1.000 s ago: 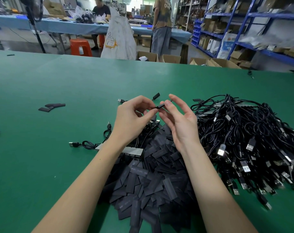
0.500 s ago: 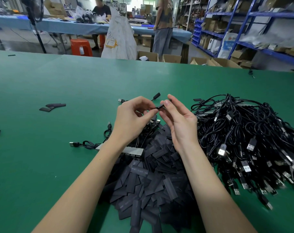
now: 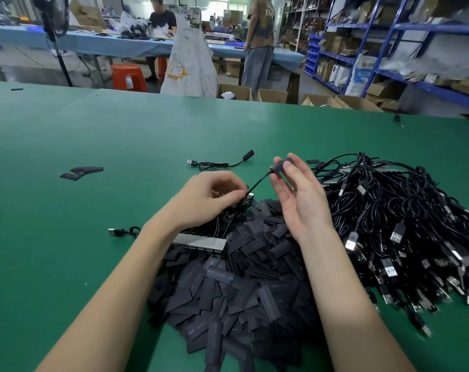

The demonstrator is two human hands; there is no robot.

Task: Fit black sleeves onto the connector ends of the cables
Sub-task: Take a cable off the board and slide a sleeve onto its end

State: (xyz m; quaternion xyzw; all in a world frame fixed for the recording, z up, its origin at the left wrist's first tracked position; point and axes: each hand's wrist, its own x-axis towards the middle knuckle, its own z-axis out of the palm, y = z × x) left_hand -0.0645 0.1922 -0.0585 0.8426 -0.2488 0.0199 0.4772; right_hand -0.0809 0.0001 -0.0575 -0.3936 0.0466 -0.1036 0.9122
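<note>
My right hand [image 3: 297, 194] pinches the sleeved end [image 3: 281, 165] of a thin black cable [image 3: 259, 181] between thumb and fingertips, held above the table. My left hand [image 3: 212, 197] grips the same cable lower down, beside its silver USB plug [image 3: 250, 196]. A heap of flat black sleeves [image 3: 236, 280] lies under and between my forearms. A big tangle of black USB cables [image 3: 405, 224] is piled on the right. One cable with a sleeve on its end [image 3: 248, 154] lies beyond my hands.
A grey metal strip [image 3: 201, 242] sits at the heap's left edge, with a loose USB cable [image 3: 118, 232] next to it. A few stray sleeves [image 3: 81, 171] lie on the green table [image 3: 67, 251] at left. Beyond the table edge stand cardboard boxes [image 3: 236, 91], blue shelves and two people.
My hands have drawn apart. The right hand rose and moved right with the sleeved end, while the left hand dropped lower along the cable toward the USB plug.
</note>
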